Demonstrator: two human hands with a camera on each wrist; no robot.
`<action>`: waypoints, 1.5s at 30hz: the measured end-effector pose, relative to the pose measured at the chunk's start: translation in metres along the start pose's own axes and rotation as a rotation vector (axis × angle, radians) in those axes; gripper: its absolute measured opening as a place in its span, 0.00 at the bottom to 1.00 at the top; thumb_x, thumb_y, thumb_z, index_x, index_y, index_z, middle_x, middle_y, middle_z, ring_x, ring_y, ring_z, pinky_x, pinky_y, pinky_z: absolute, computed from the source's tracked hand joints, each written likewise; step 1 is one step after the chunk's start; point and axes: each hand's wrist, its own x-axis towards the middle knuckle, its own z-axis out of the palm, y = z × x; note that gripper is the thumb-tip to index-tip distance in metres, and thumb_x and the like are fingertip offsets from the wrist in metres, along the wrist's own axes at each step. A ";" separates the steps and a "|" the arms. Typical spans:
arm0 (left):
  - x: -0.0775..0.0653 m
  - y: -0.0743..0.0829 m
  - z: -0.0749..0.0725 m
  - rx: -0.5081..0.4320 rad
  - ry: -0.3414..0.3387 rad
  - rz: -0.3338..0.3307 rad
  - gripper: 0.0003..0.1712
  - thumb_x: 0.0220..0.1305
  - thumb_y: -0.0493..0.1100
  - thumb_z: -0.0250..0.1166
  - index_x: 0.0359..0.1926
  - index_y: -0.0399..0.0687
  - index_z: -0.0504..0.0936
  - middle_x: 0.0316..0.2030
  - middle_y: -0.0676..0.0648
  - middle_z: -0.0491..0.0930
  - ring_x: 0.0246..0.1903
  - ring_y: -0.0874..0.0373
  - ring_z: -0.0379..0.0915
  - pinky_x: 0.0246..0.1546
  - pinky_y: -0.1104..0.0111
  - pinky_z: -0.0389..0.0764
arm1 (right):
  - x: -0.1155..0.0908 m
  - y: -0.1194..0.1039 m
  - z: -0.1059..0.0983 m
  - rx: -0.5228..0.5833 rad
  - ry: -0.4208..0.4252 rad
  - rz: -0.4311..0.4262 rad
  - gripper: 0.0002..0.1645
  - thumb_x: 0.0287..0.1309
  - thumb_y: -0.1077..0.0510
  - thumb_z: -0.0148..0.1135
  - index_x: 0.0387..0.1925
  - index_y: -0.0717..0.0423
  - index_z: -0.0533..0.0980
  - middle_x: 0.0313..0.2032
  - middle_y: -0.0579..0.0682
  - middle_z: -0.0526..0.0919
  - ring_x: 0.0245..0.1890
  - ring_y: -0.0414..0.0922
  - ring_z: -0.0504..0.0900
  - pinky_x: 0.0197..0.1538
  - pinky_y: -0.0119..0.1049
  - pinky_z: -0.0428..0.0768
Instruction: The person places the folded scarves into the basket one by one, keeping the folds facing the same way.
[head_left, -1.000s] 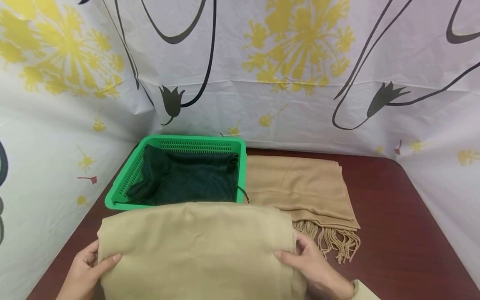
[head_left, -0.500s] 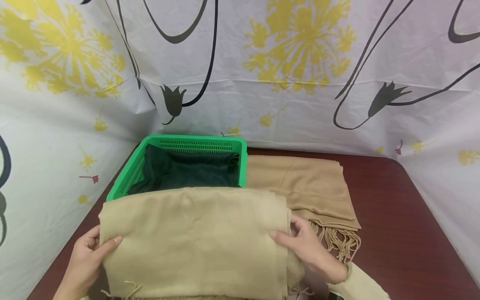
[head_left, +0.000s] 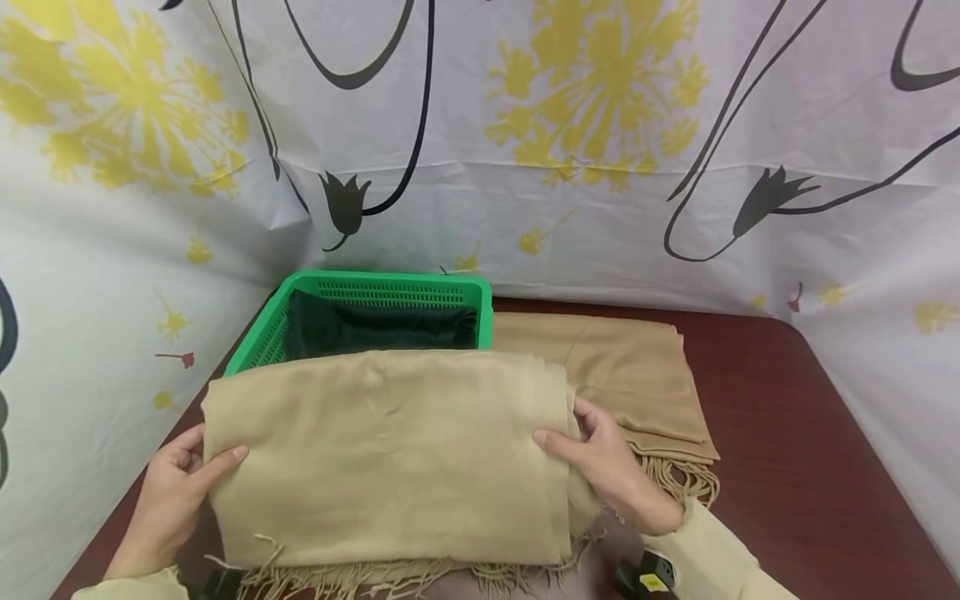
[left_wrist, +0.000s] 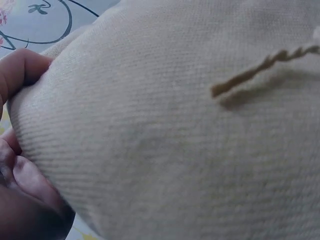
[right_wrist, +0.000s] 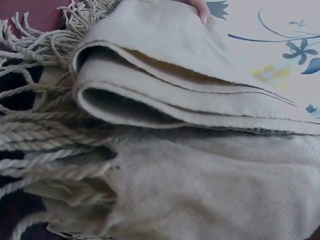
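Both hands hold up a folded beige scarf [head_left: 390,467] with twisted fringe along its lower edge. My left hand [head_left: 168,492] pinches its left side, thumb on the near face and fingers behind. At the right side my right hand [head_left: 611,462] grips it the same way. Close up in the left wrist view, the scarf's woven cloth [left_wrist: 150,140] fills most of the picture, with one fringe strand across it. Stacked fold layers [right_wrist: 165,95] and loose fringe [right_wrist: 45,140] show in the right wrist view. The scarf covers the front part of the green basket [head_left: 486,317].
Dark green folded cloth [head_left: 382,327] lies in the basket at the back left of the dark red table [head_left: 787,467]. Right of the basket rests a folded tan scarf [head_left: 637,375] with fringe. A patterned white sheet [head_left: 570,233] hangs behind and on both sides.
Both hands have raised the beige scarf up and away from the body. Its fringed lower edge has come into view, and it now hides more of the basket and the tan scarf.
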 end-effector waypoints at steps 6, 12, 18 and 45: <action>0.006 0.011 0.004 0.030 -0.002 0.001 0.20 0.54 0.26 0.59 0.50 0.35 0.72 0.31 0.44 0.81 0.26 0.51 0.78 0.21 0.61 0.78 | 0.003 0.000 -0.003 0.054 0.024 0.006 0.25 0.50 0.66 0.60 0.50 0.68 0.64 0.37 0.54 0.78 0.32 0.49 0.81 0.34 0.43 0.78; 0.011 0.023 0.010 0.030 -0.020 0.035 0.17 0.53 0.26 0.60 0.46 0.37 0.74 0.29 0.46 0.81 0.25 0.54 0.78 0.20 0.63 0.78 | 0.010 0.003 -0.005 0.095 0.079 -0.014 0.10 0.50 0.67 0.61 0.34 0.60 0.68 0.32 0.51 0.79 0.28 0.46 0.81 0.31 0.40 0.79; 0.025 0.023 0.008 0.073 0.015 0.047 0.17 0.52 0.26 0.61 0.45 0.35 0.75 0.28 0.47 0.80 0.24 0.55 0.78 0.19 0.64 0.77 | 0.018 0.002 -0.005 0.122 0.113 -0.009 0.10 0.50 0.67 0.60 0.28 0.57 0.66 0.29 0.48 0.79 0.26 0.43 0.80 0.29 0.37 0.79; 0.038 0.110 0.055 -0.025 0.097 0.084 0.13 0.49 0.24 0.61 0.31 0.44 0.81 0.25 0.52 0.80 0.24 0.63 0.77 0.20 0.74 0.76 | 0.046 -0.017 -0.008 -0.008 0.171 -0.025 0.12 0.51 0.64 0.61 0.37 0.64 0.70 0.28 0.47 0.79 0.26 0.41 0.79 0.33 0.34 0.79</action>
